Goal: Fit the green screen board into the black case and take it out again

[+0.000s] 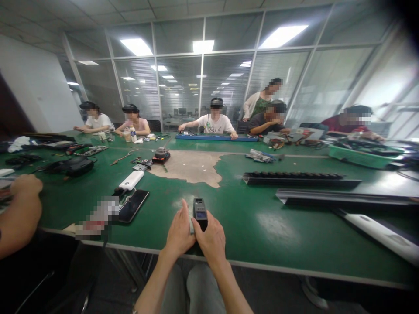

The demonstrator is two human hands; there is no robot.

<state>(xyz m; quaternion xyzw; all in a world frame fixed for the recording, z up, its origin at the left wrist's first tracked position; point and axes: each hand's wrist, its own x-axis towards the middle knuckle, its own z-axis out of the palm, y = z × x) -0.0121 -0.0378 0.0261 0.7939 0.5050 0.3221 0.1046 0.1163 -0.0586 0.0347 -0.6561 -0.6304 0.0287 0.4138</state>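
Note:
A small dark device (200, 213) with a little screen stands upright near the front edge of the green table (258, 226). My right hand (212, 239) wraps around its lower part. My left hand (179, 232) rests against the device's left side, thumb raised, fingers closed toward it. Both hands sit just above the table edge, in front of my knees.
A black phone (133, 205) and a white power bank (131, 179) lie left of my hands. Long black power strips (301, 179) and a white one (379, 233) lie to the right. A neighbour's arm (19, 213) rests at the left. Several people sit around the far side.

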